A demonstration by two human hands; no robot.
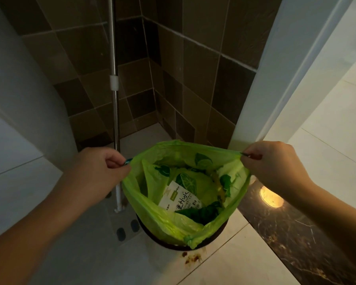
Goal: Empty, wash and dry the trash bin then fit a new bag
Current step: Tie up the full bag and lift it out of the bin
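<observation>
We hold the green bag (179, 202) at lower centre, left hand (103, 169) and right hand (275, 161) each pinching a drawstring end at the rim between clenched fingers. The bag's bottom sits in the dark bin (193, 244) on the floor. We should pull evenly outward, then lift straight up, so the packet (179, 199) and scraps stay inside.

Dim, soft frame; lamp glare (271, 197) on marble, wide-angle bending at edges.
</observation>
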